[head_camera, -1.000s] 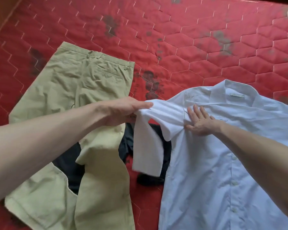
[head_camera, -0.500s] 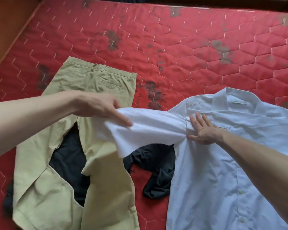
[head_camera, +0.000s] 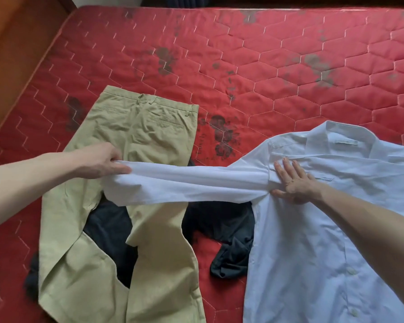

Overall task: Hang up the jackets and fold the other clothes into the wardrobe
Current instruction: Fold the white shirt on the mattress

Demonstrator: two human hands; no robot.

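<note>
I am pinching the cuff end of the sleeve (head_camera: 187, 183) in my left hand (head_camera: 100, 163) and pulling it taut, while my right hand (head_camera: 290, 183) is pressing flat, fingers straight, on the shirt (head_camera: 313, 241) at the armpit seam. To do this well, I judge I should be keeping tension even and folding at the seam. The shirt is lying front-up right of the trousers (head_camera: 135, 141), on the bed (head_camera: 243, 66).

White shirt (head_camera: 313, 241) lies flat, sleeve (head_camera: 191, 183) stretched sideways over khaki trousers (head_camera: 135, 136).
</note>
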